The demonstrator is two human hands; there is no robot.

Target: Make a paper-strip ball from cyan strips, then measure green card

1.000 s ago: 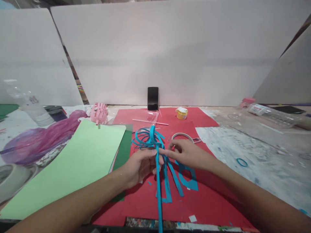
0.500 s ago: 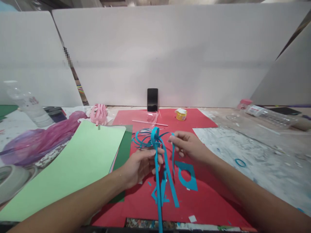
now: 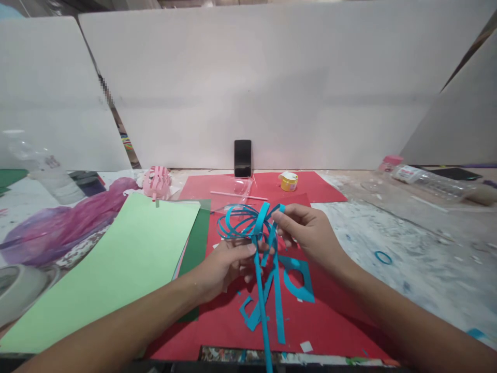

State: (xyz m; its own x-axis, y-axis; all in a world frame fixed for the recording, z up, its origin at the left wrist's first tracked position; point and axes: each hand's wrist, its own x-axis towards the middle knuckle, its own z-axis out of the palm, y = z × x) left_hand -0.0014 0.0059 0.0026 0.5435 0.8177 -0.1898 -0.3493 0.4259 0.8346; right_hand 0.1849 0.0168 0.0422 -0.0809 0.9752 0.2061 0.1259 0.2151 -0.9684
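A blue paper-strip piece (image 3: 240, 220), its narrow strips bent into round loops at the top, hangs over the red paper (image 3: 330, 321). Several long strips trail down from it toward the near edge. My left hand (image 3: 233, 259) pinches it just below the loops. At its right side my right hand (image 3: 306, 228) pinches one blue strip (image 3: 280, 209) between thumb and forefinger. Below the hands lies a blue paper offcut with a round hole (image 3: 308, 285). Where the strips join is partly hidden by the left fingers.
Light green paper (image 3: 104, 264) covers the left, beside a pink plastic bag (image 3: 116, 204) and a tape roll (image 3: 19, 290). A phone (image 3: 243, 158) leans on the white board. Behind the hands stand a yellow tub (image 3: 288, 182) and a pink paper lantern (image 3: 157, 181); a bottle (image 3: 430, 184) lies right.
My right hand has come slightly closer to the loops, bending its strip up toward them. The looped piece has shifted and turned a little to the right in my left hand.
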